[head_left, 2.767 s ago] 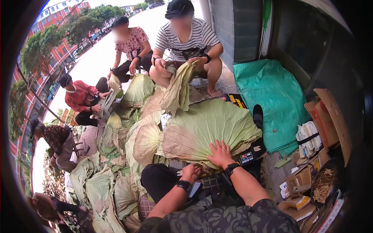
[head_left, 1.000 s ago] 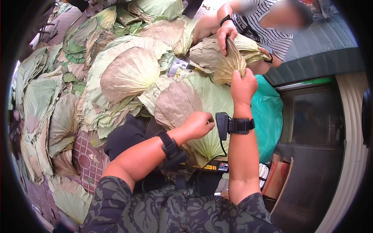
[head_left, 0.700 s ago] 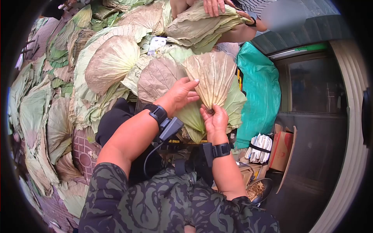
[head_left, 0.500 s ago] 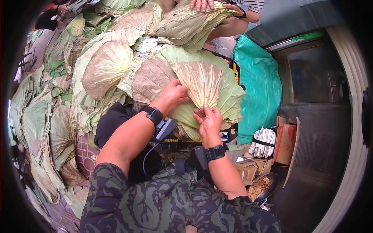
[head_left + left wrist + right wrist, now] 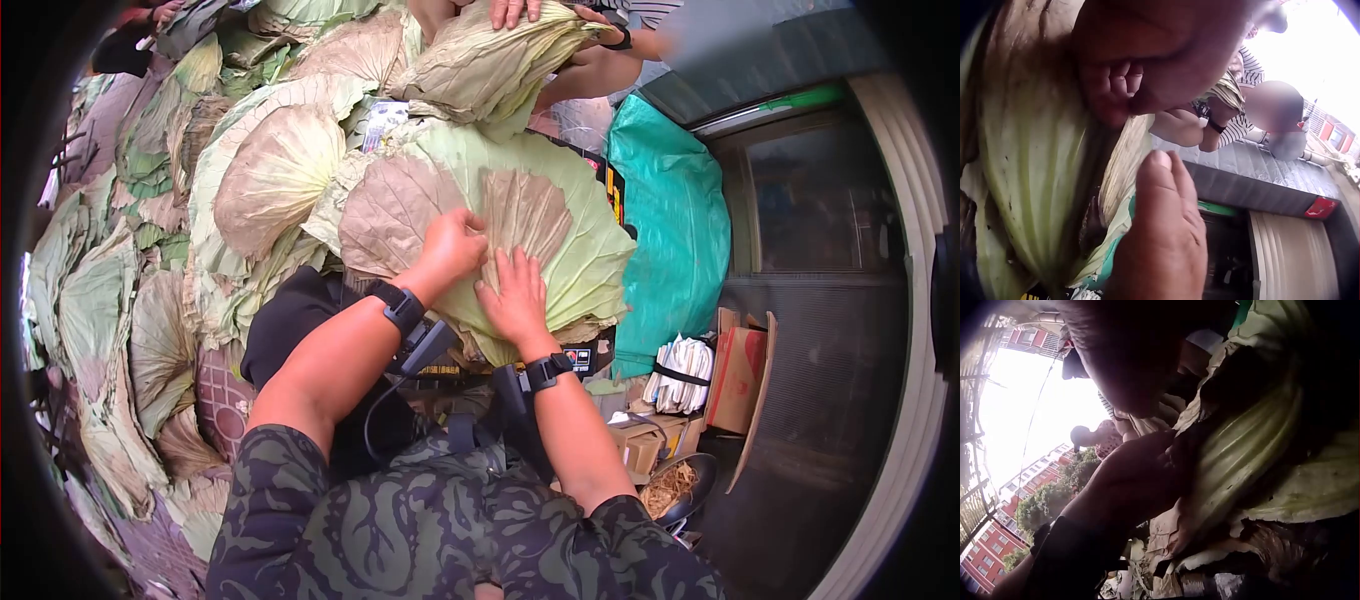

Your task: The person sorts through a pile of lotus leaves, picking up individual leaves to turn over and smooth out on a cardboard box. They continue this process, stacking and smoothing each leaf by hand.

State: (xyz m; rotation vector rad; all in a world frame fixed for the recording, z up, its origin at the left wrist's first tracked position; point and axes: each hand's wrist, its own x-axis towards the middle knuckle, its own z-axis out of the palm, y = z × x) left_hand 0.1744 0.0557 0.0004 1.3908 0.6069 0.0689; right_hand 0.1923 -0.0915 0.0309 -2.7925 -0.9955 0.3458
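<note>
A brownish dried lotus leaf (image 5: 527, 210), folded into a fan, lies on a larger, mostly pale green lotus leaf (image 5: 590, 255) in front of me. My left hand (image 5: 452, 248) has its fingers curled at the brown leaf's left edge, pinching it there. In the left wrist view three bent fingertips (image 5: 1124, 78) show under that hand. Spread fingers of my right hand (image 5: 517, 300) press on the leaf's narrow lower end, which they partly cover. Another brown lotus leaf (image 5: 390, 215) shows on the left of the pile.
Several overlapping lotus leaves (image 5: 280, 180) spread over the tiled ground at left. Opposite, a person's hand (image 5: 515, 12) rests on a bundle of leaves (image 5: 490, 70). At right are a green tarp (image 5: 670, 240), a tied stack of paper (image 5: 682, 372) and a cardboard box (image 5: 738, 365).
The brown leaf came from the person opposite in my right hand and is now down on the pile. My right hand has let go of its stem end and flattened on it; my left fingers have curled.
</note>
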